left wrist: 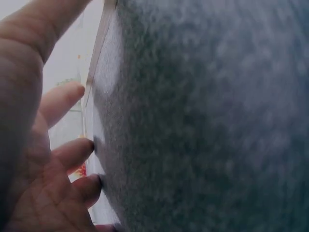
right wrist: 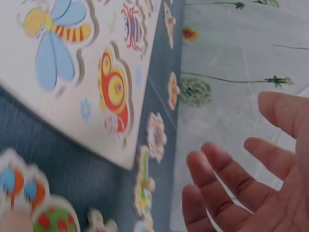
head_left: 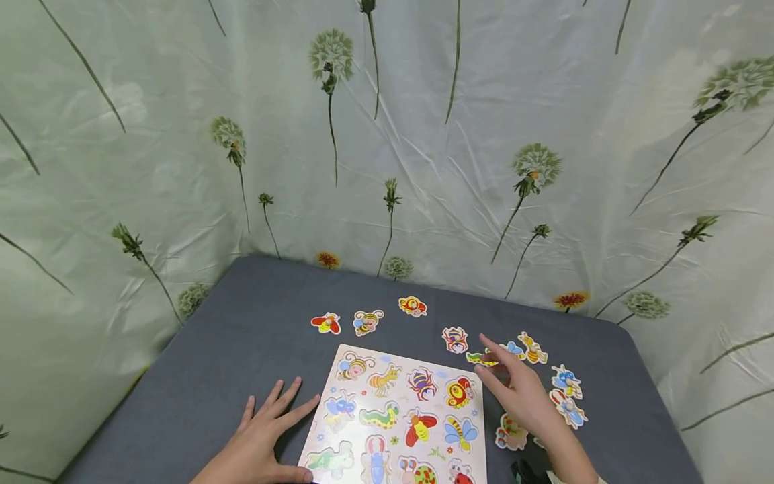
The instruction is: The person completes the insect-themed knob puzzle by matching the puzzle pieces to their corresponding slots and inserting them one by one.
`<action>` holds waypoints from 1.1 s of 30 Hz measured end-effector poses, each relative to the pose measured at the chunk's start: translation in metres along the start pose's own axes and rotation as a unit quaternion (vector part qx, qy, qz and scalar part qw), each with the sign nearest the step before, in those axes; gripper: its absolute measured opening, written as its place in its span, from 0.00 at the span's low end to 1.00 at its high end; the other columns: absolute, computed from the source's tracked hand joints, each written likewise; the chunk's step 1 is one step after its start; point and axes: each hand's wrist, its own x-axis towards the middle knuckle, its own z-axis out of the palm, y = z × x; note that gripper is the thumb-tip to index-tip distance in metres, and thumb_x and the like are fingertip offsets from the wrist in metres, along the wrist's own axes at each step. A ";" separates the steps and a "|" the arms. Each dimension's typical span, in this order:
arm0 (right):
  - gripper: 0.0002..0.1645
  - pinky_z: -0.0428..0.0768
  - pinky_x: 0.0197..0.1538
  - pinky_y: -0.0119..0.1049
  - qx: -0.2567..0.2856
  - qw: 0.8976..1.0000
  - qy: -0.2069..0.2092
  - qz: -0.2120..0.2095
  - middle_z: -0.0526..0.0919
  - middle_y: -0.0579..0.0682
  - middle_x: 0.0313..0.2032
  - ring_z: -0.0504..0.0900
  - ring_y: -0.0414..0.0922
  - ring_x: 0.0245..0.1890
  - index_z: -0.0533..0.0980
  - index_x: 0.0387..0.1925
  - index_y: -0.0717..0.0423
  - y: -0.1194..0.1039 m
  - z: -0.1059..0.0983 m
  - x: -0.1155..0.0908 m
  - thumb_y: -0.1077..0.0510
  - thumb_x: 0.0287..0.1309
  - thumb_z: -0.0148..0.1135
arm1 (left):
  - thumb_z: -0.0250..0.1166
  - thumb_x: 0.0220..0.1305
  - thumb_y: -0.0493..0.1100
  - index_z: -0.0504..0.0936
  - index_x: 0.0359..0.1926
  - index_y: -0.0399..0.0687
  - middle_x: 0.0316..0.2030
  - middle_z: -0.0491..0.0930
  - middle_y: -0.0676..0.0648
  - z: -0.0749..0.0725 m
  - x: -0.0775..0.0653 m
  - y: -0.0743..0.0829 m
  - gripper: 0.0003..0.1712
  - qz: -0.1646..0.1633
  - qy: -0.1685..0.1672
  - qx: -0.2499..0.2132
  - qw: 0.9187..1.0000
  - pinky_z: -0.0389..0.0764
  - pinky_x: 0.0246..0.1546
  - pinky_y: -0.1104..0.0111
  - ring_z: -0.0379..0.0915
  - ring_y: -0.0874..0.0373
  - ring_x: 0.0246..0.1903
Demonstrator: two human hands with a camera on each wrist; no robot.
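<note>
A pale wooden insect puzzle board (head_left: 359, 440) with cut-out recesses lies flat on the table. My left hand (head_left: 260, 433) rests with spread fingers beside its left edge, the thumb at the board's lower left corner; the left wrist view shows those fingers (left wrist: 75, 150) against the cloth. Over the loose pieces to the board's right hovers my right hand (head_left: 523, 393), holding nothing visible, its fingers apart. Nearest to it are the green caterpillar piece (head_left: 478, 359), partly covered, and a blue-winged piece (head_left: 514, 349). In the right wrist view, the caterpillar piece (right wrist: 143, 181) has a small knob.
Behind the board lie a spider piece (head_left: 455, 340), a butterfly piece (head_left: 413, 306), a bee piece (head_left: 366, 323) and a red-winged piece (head_left: 326, 323). More pieces, including a stag beetle (head_left: 570, 409) and a ladybug (head_left: 512, 433), lie right. A dandelion-print curtain (head_left: 423, 168) borders the table.
</note>
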 end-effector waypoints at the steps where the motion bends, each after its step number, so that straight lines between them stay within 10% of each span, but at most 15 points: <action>1: 0.38 0.84 0.46 0.37 0.013 1.000 -0.006 0.001 0.86 0.55 0.60 0.88 0.51 0.55 0.66 0.82 0.47 0.000 0.002 0.004 0.48 0.77 0.64 | 0.81 0.39 0.78 0.68 0.81 0.71 0.84 0.57 0.35 0.000 0.000 0.000 0.67 0.004 -0.001 -0.003 1.000 0.45 0.62 0.11 0.46 0.18 0.80; 24: 0.35 0.85 0.50 0.43 0.206 0.969 -0.136 0.030 0.85 0.63 0.57 0.88 0.54 0.56 0.65 0.79 0.60 0.003 0.035 0.058 0.53 0.79 0.61 | 0.85 0.38 0.72 0.70 0.80 0.76 0.84 0.54 0.31 0.012 0.001 -0.015 0.64 0.049 0.007 -0.055 0.997 0.41 0.62 0.14 0.42 0.14 0.79; 33: 0.30 0.84 0.43 0.35 0.261 0.951 -0.161 0.044 0.87 0.62 0.55 0.90 0.43 0.45 0.69 0.76 0.61 -0.016 0.056 0.087 0.51 0.82 0.56 | 0.86 0.35 0.73 0.72 0.77 0.79 0.85 0.55 0.37 0.015 0.000 -0.025 0.63 0.057 0.035 -0.086 0.994 0.38 0.61 0.15 0.32 0.33 0.86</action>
